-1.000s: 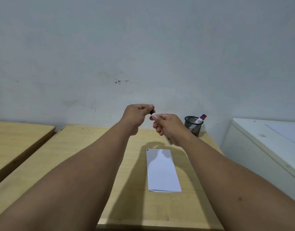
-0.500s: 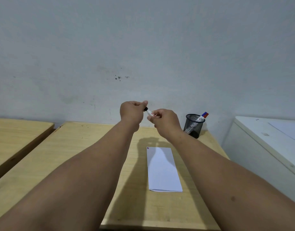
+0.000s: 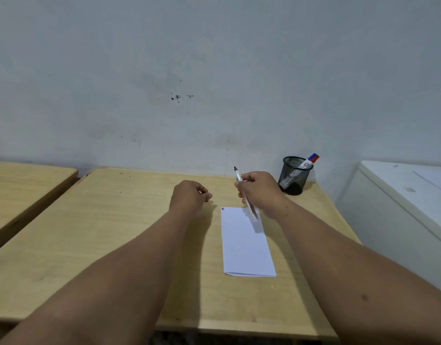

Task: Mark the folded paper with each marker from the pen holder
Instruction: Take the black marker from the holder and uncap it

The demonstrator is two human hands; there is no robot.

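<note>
A white folded paper (image 3: pixel 247 245) lies on the wooden desk (image 3: pixel 102 232), with small red and blue marks at its far left corner. My right hand (image 3: pixel 260 192) grips a white marker (image 3: pixel 238 176) above the paper's far end, its uncapped black tip pointing up. My left hand (image 3: pixel 189 196) is closed just left of the paper, low over the desk, and a bit of the black cap (image 3: pixel 207 201) shows under its fingers. A black mesh pen holder (image 3: pixel 294 175) stands at the desk's far right with two markers (image 3: pixel 310 161) in it, one red-ended and one blue-ended.
A second wooden desk (image 3: pixel 20 188) stands to the left across a narrow gap. A white cabinet top (image 3: pixel 413 192) is on the right. A grey wall rises right behind the desks.
The cap came off the marker. My hands separated and dropped toward the desk, the left with the cap, the right with the marker now over the paper. The view tilted down.
</note>
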